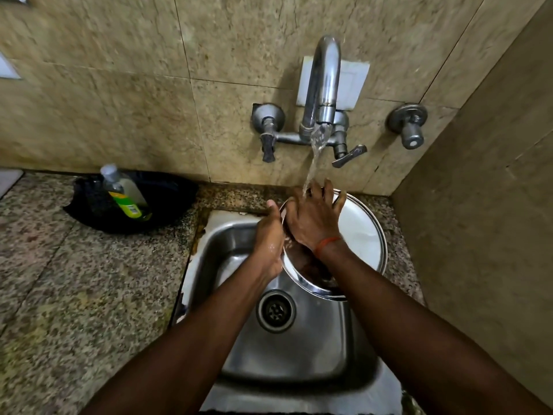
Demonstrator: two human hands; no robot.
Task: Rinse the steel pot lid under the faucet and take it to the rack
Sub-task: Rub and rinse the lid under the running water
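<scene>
The round steel pot lid point(360, 235) is held tilted over the back right of the sink, its shiny face toward me. My left hand point(269, 241) grips its left rim. My right hand point(314, 217) lies flat on the lid's face with fingers spread, right under the water stream. Water runs from the curved wall faucet point(324, 82) onto my right fingers and the lid's upper edge. The lid's handle side is hidden. No rack is in view.
The steel sink point(299, 348) with its drain point(276, 310) lies below the lid. On the granite counter point(74, 295) at left, a black pan point(167, 202) holds a soap bottle point(125, 193). A wall tap knob point(411, 127) and a side wall stand at right.
</scene>
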